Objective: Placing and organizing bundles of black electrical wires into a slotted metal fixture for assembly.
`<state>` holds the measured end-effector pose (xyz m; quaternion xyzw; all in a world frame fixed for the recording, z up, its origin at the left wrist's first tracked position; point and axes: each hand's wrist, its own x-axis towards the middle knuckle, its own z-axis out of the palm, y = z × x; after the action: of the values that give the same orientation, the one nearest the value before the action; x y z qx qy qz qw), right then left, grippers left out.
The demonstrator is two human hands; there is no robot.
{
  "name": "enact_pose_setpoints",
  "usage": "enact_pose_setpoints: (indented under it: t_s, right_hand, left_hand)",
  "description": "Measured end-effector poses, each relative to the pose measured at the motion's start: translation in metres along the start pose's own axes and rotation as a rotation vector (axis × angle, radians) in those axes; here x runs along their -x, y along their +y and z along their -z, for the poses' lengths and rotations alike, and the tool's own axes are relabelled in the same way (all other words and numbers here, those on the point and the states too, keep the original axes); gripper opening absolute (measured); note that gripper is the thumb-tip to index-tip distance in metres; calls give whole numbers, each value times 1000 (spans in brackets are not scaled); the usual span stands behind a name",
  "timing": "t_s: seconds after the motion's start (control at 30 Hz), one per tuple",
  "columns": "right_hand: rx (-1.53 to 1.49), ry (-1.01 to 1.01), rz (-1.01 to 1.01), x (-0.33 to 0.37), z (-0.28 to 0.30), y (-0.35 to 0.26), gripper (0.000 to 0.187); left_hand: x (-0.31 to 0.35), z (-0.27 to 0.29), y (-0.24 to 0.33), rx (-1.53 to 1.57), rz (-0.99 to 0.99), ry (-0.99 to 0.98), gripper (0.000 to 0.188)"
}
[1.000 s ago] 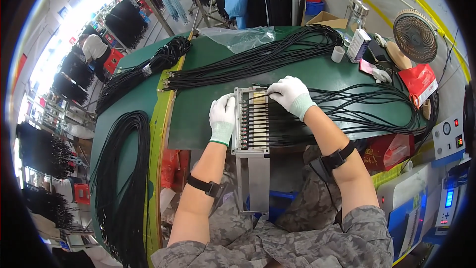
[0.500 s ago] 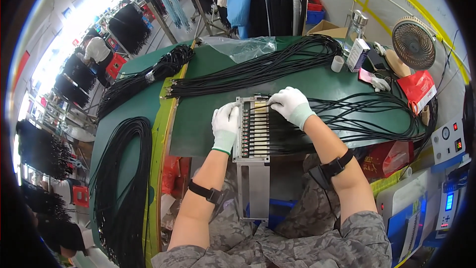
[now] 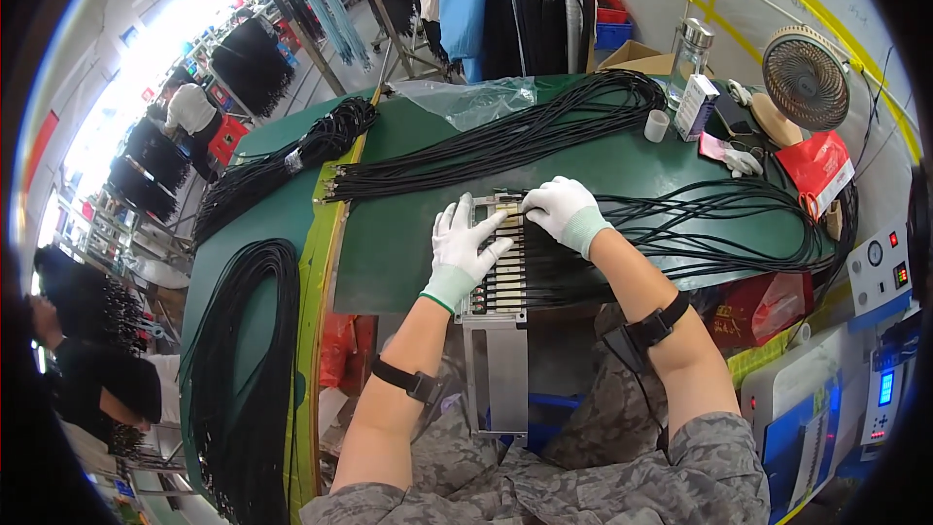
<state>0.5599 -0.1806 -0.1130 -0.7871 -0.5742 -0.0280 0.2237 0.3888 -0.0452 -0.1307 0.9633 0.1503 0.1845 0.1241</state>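
A metal fixture with a row of narrow slots lies in front of me, its far part on the green table. Black cables run from its slots off to the right and loop back. My left hand, in a white glove, rests over the left side of the fixture with fingers spread. At the fixture's far right corner, my gloved right hand has its fingers pinched on a black cable end. The left palm hides several slots.
Bundles of black cables lie at the back and left of the green table. A small fan, a glass bottle, a box and a red packet stand at right. Control boxes sit at far right.
My left hand has moved right from the fixture's left edge onto its slots, and its fingers have spread. My right hand stays at the far corner, slightly lower and to the left.
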Motion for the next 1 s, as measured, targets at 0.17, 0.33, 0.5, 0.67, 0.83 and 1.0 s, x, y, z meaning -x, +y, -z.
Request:
enact_pose_setpoints:
  t_s: [0.17, 0.33, 0.5, 0.67, 0.83, 1.0]
  right_hand:
    - [17, 8, 14, 1, -1, 0, 10]
    - [27, -33, -22, 1, 0, -1, 10]
    - [20, -34, -20, -2, -1, 3, 11]
    - [-7, -35, -18, -2, 0, 1, 12]
    - [13, -46, -24, -2, 1, 0, 11]
    - [5, -37, -4, 1, 0, 0, 12]
  left_hand:
    - [-1, 5, 3, -32, 31, -60, 48]
    - [0, 3, 3, -30, 34, -61, 47]
    - [-1, 0, 1, -21, 11, -6, 46]
    - [0, 1, 1, -51, 9, -3, 45]
    - [0, 0, 4, -86, 7, 7, 45]
    - [1, 5, 7, -105, 13, -24, 42]
